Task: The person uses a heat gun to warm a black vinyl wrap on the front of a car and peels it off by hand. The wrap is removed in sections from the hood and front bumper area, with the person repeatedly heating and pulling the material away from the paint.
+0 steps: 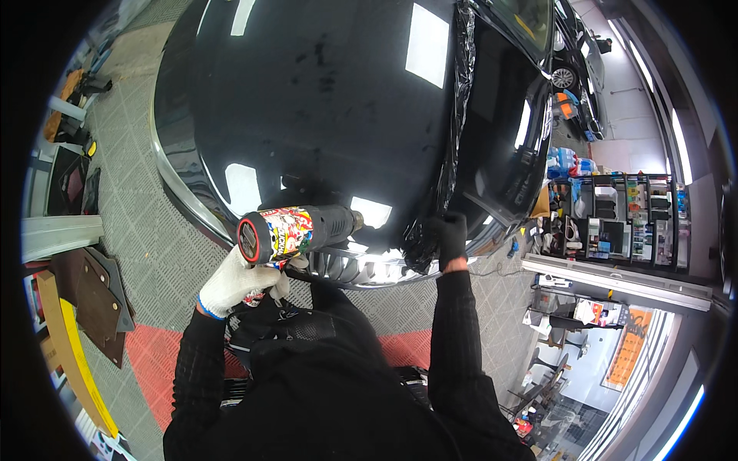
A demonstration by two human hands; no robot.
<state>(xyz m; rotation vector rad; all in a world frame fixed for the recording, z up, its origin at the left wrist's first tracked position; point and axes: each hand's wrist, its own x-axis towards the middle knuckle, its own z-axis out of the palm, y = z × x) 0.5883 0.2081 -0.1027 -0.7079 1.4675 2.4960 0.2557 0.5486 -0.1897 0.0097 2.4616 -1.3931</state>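
Workshop floor (181,265) tiles, grey and patterned with a red section, lie about a car whose glossy black hood (330,115) mirrors bright lamp panels. From my remote position I find stickers (288,230) on the heat gun (304,230): multicoloured, bold-lettered, densely overlapped. Its barrel is cylindrical, with a round rear end and a narrower dark front leading to a metal nozzle (357,221). I record the gun above the hood's front edge, long axis nearly crosswise, nozzle toward the person's right and slightly forward. Left hand (244,283), in a white knit glove, is wrapped around the handle beneath. Right hand (452,237), black-gloved, is at crumpled, shiny black film (420,244); I cannot tell whether its fingers pinch it.
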